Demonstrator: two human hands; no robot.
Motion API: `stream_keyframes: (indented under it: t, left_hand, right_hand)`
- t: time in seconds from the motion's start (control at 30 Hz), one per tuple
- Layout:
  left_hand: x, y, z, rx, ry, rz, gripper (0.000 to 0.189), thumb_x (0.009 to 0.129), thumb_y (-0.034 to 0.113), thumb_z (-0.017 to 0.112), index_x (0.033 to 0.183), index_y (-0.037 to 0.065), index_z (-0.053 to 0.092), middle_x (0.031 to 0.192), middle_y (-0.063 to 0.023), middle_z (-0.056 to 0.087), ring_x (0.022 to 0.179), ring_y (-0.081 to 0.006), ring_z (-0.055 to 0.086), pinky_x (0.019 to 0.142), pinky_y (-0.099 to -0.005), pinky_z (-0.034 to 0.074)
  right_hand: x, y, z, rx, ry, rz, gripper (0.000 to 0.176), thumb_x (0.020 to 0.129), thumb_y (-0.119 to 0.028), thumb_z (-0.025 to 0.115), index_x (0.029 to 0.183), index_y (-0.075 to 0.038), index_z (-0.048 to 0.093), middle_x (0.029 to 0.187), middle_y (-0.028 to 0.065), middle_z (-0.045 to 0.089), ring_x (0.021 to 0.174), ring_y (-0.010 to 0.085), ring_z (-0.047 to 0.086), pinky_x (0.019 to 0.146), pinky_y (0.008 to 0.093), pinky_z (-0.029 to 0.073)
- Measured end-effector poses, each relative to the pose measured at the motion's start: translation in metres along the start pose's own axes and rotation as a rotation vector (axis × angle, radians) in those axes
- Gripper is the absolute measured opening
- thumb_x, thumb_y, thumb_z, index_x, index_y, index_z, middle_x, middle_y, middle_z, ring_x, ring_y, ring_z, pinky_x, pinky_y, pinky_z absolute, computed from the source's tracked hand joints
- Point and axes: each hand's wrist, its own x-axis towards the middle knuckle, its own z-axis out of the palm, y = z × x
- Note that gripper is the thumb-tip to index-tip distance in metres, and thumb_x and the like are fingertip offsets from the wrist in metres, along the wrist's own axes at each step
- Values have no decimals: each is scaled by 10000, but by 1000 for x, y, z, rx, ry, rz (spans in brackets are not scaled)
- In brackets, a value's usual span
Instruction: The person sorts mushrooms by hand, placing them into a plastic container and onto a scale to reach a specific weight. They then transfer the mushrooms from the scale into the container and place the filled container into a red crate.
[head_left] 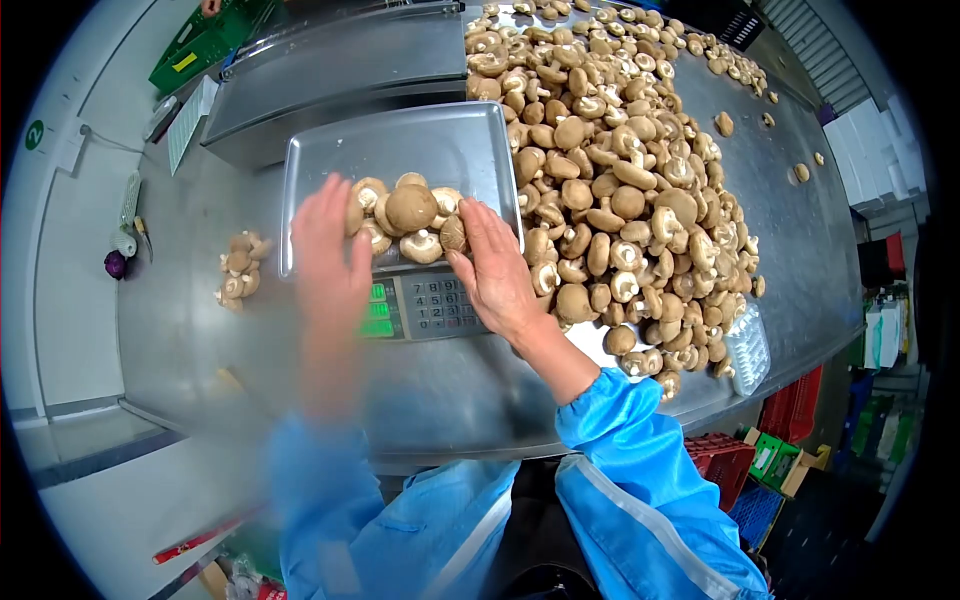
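Observation:
Several brown-capped mushrooms (411,208) lie in a small heap on the metal pan (420,135) of a weighing scale, some with their pale stems and gills turned up. At the heap's left side is my left hand (330,245), slightly smeared, its fingers stretched out and apart from the palm. My right hand (497,270) rests against the heap's right side with extended fingers touching the mushrooms. Neither hand wraps around a mushroom. Below the pan are the scale's keypad (440,303) and a lit green display (379,310), partly covered by my left hand.
A large mushroom pile (640,190) spreads over the steel table (450,395) right of the scale. A small mushroom cluster (241,268) lies to the left. A clear plastic tray (748,350) sits by the right edge. A green crate (200,50) stands at the back left.

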Motion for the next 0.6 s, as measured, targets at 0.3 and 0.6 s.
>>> stream_keyframes:
  t: [0.3, 0.6]
  left_hand:
    - [-6, -23, 32, -80, -106, -65, 569, 891, 121, 621, 1433, 53, 461, 1501, -152, 431, 1351, -325, 433, 1135, -439, 295]
    - [-44, -34, -14, -246, 192, -269, 461, 911, 52, 543, 1363, -29, 504, 1339, -162, 560, 1235, -243, 534, 1067, -363, 395]
  right_hand:
    - [1, -1, -9, 174, -3, 95, 674, 925, -151, 640, 1490, -11, 300, 1487, 258, 379, 1378, 404, 382, 1140, 441, 339]
    - [-96, 18, -66, 171, 51, 124, 457, 915, -29, 600, 1362, -9, 506, 1389, 200, 507, 1311, 355, 483, 1058, 394, 417]
